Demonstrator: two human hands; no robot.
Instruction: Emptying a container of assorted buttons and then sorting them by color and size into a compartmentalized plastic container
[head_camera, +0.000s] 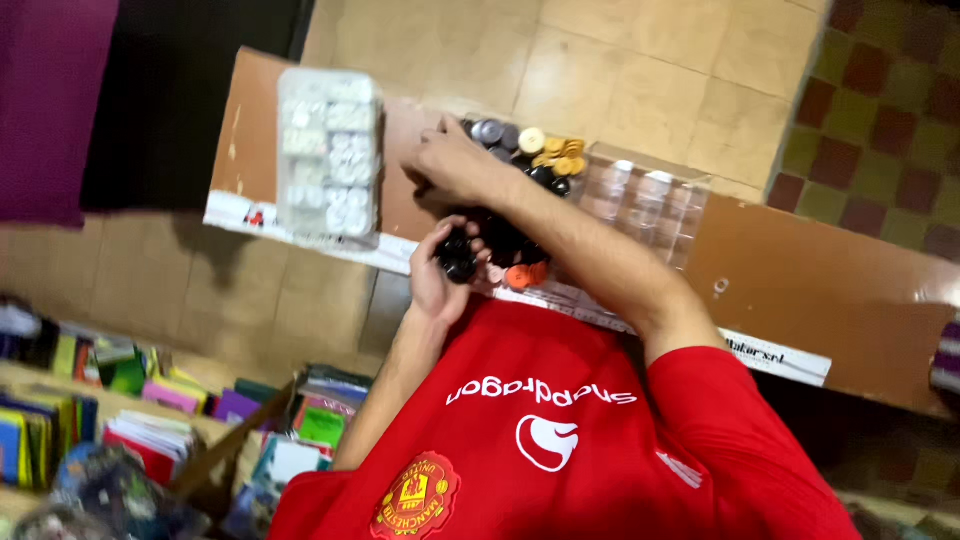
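A small stack of black discs sits in the left hand, with the fingers curled around it so that only the dark upper faces show. This hand is held at the near edge of a clear plastic tray, just in front of the red shirt. The right hand reaches across to the far left corner of the same tray, palm down, fingers bent and pressed onto the pieces there; whether it grips a disc cannot be told. The two hands are apart, the right one beyond the left, with the right forearm crossing over the middle of the tray. Inside the tray lie grey discs at the far end, one cream disc beside them, a cluster of yellow discs to the right of that, and orange discs at the near edge, close to the left hand. The right part of the tray shows clear, rounded compartments. The tray rests on a brown board that runs diagonally across the view. To the left on the board lies a second clear case filled with white and pale pieces, well apart from both hands. Beyond the board is a tan tiled floor. At lower left, shelves hold colourful books.
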